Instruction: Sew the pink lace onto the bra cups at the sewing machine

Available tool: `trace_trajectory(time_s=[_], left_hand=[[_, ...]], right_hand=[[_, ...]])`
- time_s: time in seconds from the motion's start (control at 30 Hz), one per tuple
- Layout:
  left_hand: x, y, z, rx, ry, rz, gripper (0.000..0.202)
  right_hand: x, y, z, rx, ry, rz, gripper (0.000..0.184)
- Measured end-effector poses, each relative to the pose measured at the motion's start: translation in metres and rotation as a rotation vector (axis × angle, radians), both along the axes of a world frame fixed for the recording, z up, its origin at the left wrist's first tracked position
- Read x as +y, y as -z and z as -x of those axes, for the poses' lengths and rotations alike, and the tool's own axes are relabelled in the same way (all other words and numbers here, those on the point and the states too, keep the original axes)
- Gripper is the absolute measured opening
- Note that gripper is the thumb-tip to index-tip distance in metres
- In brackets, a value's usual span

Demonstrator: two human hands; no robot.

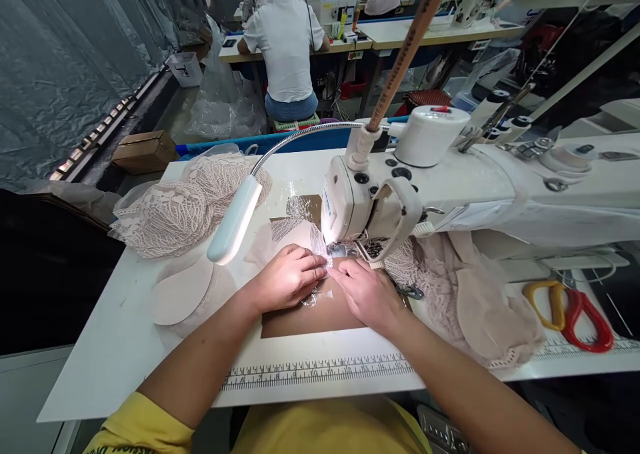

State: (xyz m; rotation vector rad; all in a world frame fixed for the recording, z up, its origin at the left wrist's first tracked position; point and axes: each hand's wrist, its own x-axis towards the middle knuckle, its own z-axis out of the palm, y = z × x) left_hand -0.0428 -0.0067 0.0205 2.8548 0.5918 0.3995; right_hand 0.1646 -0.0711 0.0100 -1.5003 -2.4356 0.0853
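Under the head of a white sewing machine (345, 201), both hands are at a pale pink lace fabric piece (300, 235). My left hand (293, 277) presses the near edge of it with closed fingers, just left of the needle area. Close by on the right, my right hand (367, 293) pinches the same edge, its fingertips almost meeting the left ones. The needle and presser foot are mostly hidden. A brown sheet (310, 321) lies taped to the table below the hands. More lace and mesh (435, 274) spreads to the right of the machine.
A lit gooseneck lamp (235, 221) arches over the left side. Lace pieces (175, 207) are heaped behind it, with a beige cup piece (183, 291) nearer. Scissors with red and yellow handles (575, 314) lie at the right. A ruler strip (320, 372) runs along the front. A person (290, 47) sits ahead.
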Motion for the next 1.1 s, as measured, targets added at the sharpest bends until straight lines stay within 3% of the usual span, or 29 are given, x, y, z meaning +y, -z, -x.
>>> trace_trajectory(time_s=[0.6, 0.83, 1.1], left_hand=[[0.013, 0.006, 0.0, -0.052, -0.152, -0.014, 0.034], [0.014, 0.005, 0.001, -0.034, -0.289, -0.032, 0.032], [0.023, 0.016, 0.009, -0.002, -0.533, -0.076, 0.035]], right_hand=[[0.005, 0.008, 0.005, -0.07, 0.079, -0.059, 0.041], [0.005, 0.009, 0.0, 0.013, 0.052, -0.073, 0.039], [0.005, 0.011, -0.003, 0.033, 0.022, -0.089, 0.036]])
